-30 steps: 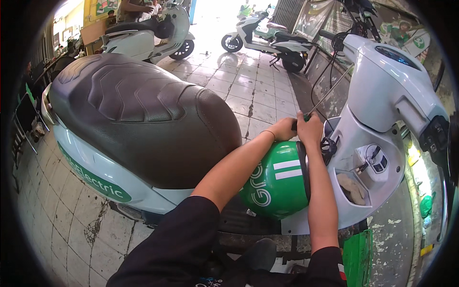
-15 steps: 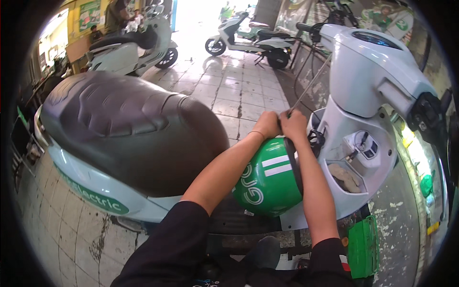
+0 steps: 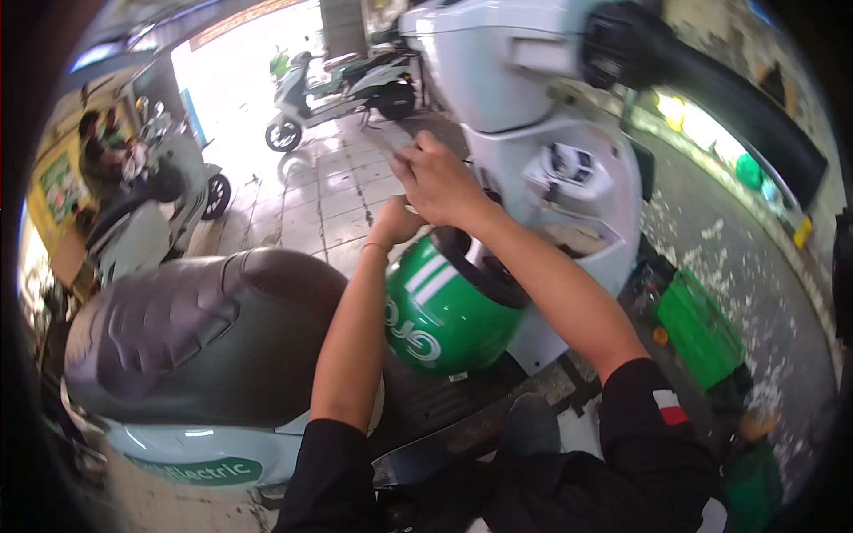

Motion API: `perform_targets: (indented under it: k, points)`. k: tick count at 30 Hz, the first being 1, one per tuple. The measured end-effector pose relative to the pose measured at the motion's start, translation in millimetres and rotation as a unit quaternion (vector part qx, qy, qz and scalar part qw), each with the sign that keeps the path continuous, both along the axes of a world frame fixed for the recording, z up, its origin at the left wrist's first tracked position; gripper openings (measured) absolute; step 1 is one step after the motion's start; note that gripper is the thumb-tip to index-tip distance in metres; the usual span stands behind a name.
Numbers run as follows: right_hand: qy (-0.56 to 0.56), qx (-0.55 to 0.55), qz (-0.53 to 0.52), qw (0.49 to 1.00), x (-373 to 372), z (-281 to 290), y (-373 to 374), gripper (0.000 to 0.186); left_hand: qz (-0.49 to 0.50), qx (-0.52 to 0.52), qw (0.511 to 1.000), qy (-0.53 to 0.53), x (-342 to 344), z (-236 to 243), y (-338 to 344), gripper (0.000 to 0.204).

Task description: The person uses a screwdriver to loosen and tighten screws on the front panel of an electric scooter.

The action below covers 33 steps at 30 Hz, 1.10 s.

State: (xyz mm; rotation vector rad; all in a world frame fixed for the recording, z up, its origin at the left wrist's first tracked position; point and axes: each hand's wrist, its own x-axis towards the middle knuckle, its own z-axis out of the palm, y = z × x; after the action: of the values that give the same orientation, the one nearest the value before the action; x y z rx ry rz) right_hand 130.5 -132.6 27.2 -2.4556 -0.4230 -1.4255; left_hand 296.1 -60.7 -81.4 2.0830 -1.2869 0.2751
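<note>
A green helmet (image 3: 458, 324) with white stripes and a black rim rests on the dark footboard (image 3: 426, 404) of a pale scooter (image 3: 493, 75). Both my hands are raised just past it, close together at its far side. My right hand (image 3: 437, 180) is closed, fingers pinched, with a blurred greyish thing at its fingertips that I cannot identify. Lower and to the left, my left hand (image 3: 394, 220) is curled closed beside the right wrist. Whatever it holds is hidden. The padded dark seat (image 3: 204, 338) lies left of my left forearm.
The scooter's handlebar grip (image 3: 729, 115) juts out at the upper right. Its open front compartment (image 3: 577, 235) is beyond my right forearm. A green crate (image 3: 702, 329) stands on the floor at right. Farther off are a white scooter (image 3: 342, 102), another parked scooter (image 3: 147, 226) and a person (image 3: 107, 160).
The view has swung right and tilted. My right hand has risen above the left, and the two hands have drawn slightly apart. The helmet stays on the footboard.
</note>
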Motion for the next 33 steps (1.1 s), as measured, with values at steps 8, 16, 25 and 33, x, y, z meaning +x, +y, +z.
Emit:
perform_targets:
  k: [8, 16, 25, 33]
  points:
    - [0.101, 0.135, 0.089, 0.982, -205, -59, -33, 0.023, 0.018, -0.059, 0.99, 0.131, -117, 50, 58, 0.04]
    - [-0.087, 0.729, -0.245, 0.634, -475, -320, -97, 0.032, -0.052, -0.079, 0.993, 0.068, -211, 48, 102, 0.039]
    - [0.225, 0.512, -0.592, 0.581, -674, -541, -204, 0.046, 0.104, 0.0, 0.99, 0.096, -293, -67, 215, 0.032]
    - [0.524, 0.057, -0.653, 0.544, -635, -640, -257, 0.048, 0.203, 0.113, 0.973, -0.007, -310, -119, 272, 0.035]
